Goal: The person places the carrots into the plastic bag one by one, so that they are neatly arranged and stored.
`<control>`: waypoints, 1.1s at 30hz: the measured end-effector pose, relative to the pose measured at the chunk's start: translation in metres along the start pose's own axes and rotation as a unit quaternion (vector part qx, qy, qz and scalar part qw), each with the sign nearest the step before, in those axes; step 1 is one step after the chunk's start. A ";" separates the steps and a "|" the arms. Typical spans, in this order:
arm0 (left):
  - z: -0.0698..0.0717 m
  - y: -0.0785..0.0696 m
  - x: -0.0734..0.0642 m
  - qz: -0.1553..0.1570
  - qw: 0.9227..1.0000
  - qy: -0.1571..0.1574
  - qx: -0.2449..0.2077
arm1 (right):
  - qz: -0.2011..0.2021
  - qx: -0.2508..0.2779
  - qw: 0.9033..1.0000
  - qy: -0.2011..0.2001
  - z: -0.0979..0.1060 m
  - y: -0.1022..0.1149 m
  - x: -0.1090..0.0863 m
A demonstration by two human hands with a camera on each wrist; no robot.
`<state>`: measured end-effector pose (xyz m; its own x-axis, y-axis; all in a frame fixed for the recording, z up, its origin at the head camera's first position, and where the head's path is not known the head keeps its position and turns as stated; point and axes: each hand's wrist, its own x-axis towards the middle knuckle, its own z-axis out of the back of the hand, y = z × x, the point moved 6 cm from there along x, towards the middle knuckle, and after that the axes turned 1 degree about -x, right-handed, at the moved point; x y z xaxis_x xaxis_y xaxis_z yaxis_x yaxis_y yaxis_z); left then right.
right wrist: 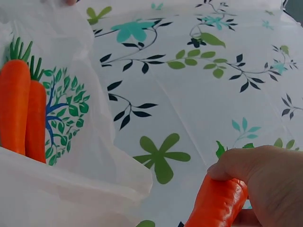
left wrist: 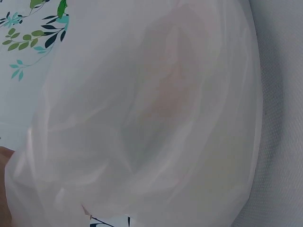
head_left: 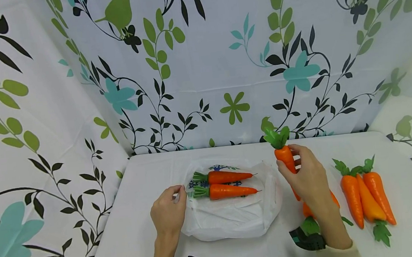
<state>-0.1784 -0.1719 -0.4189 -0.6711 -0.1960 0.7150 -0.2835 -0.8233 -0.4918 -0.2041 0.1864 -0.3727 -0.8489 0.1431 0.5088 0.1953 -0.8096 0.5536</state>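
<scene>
My left hand (head_left: 168,210) pinches the left edge of a white plastic bag (head_left: 233,223) that lies on the table. Two orange carrots (head_left: 229,176) with green tops lie side by side in the bag's opening, tips pointing right. Through the thin plastic (left wrist: 142,118), the left wrist view shows only a faint reddish blur. My right hand (head_left: 309,174) grips another carrot (head_left: 284,156) by its thick upper part, held upright with the leaves on top, to the right of the bag. In the right wrist view my thumb lies across this carrot (right wrist: 218,201).
Right of my right forearm several carrots (head_left: 353,201) lie grouped, one of them yellow-orange (head_left: 371,205) with its leaves toward me. More orange (head_left: 308,209) and green leaves show partly hidden under the forearm. A patterned cloth (head_left: 199,63) hangs behind the white table (head_left: 127,235).
</scene>
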 end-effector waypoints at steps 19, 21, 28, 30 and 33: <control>0.000 0.001 0.000 0.012 1.000 0.008 0.005 | 0.090 0.043 0.995 0.006 -0.003 0.039 -0.010; -0.001 0.001 0.000 0.014 1.000 0.010 0.006 | 0.105 0.046 0.993 0.006 -0.004 0.043 -0.011; -0.001 0.000 0.000 0.016 1.000 0.012 0.007 | 0.145 0.057 0.987 0.023 -0.011 0.058 -0.018; 0.000 0.000 0.001 0.015 1.000 0.011 0.007 | 0.157 0.064 0.985 0.029 -0.014 0.063 -0.019; 0.000 -0.001 0.001 0.015 1.000 0.010 0.006 | 0.172 0.073 0.982 0.040 -0.018 0.069 -0.022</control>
<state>-0.1784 -0.1716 -0.4177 -0.6924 -0.2100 0.6903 -0.2552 -0.8236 -0.5065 -0.1806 0.1167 -0.3577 -0.7556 -0.1746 0.6313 0.5400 -0.7116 0.4495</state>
